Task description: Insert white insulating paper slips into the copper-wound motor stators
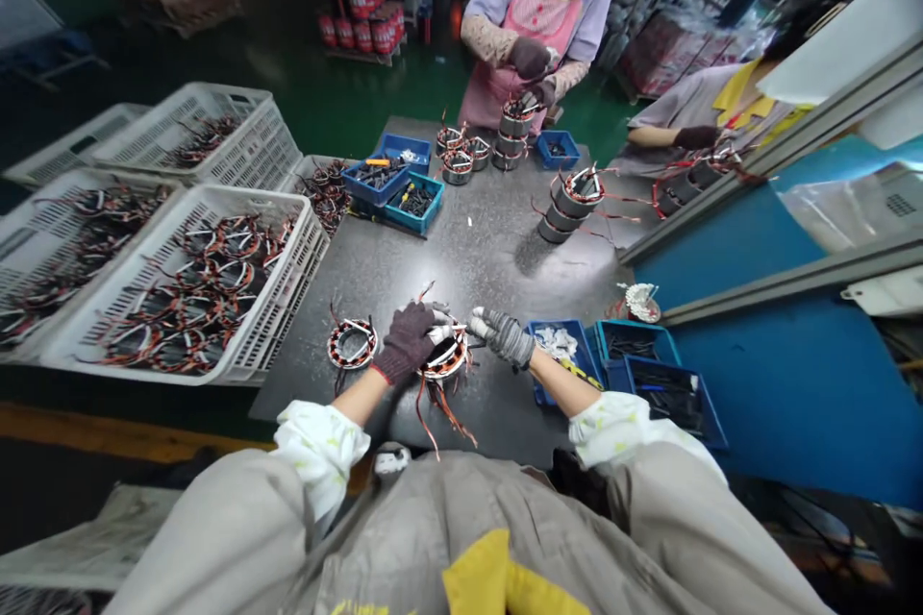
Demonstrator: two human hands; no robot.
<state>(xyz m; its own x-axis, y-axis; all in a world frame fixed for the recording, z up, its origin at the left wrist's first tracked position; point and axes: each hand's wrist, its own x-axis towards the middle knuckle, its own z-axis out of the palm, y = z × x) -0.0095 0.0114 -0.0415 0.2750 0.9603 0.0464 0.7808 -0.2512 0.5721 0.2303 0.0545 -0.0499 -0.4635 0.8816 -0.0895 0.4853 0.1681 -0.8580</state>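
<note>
A motor stator [448, 363] with a white rim, copper-coloured windings and loose orange-brown leads sits on the dark table in front of me. My left hand [411, 340], in a dark maroon glove with pale fingertips, is closed at its left and upper rim. My right hand [500, 334], in a grey knit glove, is just right of the stator, thumb and fingers drawn together; whatever is between them is too small to make out. Left of my left hand lies another wound stator [352, 344], its dark centre facing up.
White crates [237, 370] of stators stand left. Blue bins [569, 394] with white and black pieces sit right, with more bins [379, 181] at the far left. Stacked stators [569, 207] stand farther back. A co-worker [530, 29] handles stators opposite; another [692, 120] is at right.
</note>
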